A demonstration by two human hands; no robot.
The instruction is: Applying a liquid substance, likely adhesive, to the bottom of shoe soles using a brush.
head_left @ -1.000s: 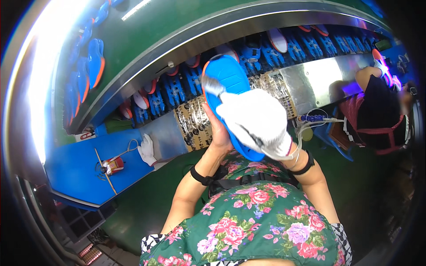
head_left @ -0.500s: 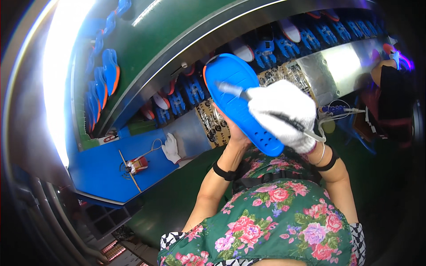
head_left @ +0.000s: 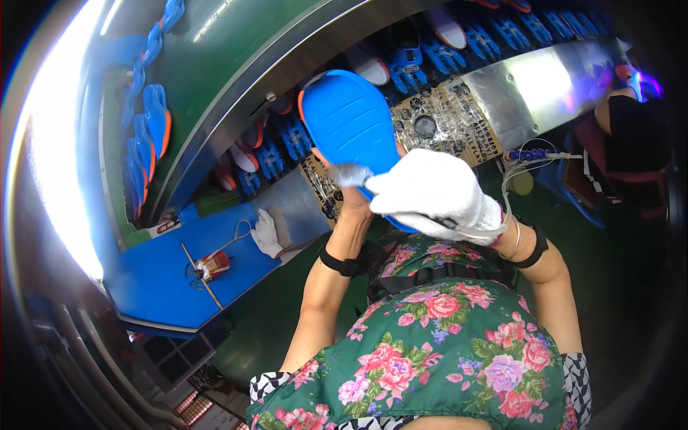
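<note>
In the head view, taken as a dial, the blue sole (head_left: pixel 350 118) stands tilted just off the centre toward 12 o'clock, its broad end up and an orange rim showing along its edge at 11. The bare left hand (head_left: pixel 355 202) grips it from underneath, with a fingertip showing at each edge of the narrow middle; the rest of that grasp is hidden. The right hand (head_left: pixel 436 190), in a white knitted glove, lies toward 2 to 3 o'clock, closed around a brush (head_left: pixel 348 175) whose bristles point to 9 and overlap the sole's near edge and the left hand. They are blurred, so I cannot tell whether they touch the surface, or whether they are wet.

For good brushing, I would judge, the left hand should hold the sole steady by its sides, fingertips clear of the bristles' path. Light, overlapping strokes along the length seem best, easing off at the rim so that nothing smears onto the orange or the bare skin. The raised lines across the broad end probably want extra care. The pale tube (head_left: pixel 505 188) at 3 o'clock hangs near the gloved wrist and could snag on a wide sweep.
</note>
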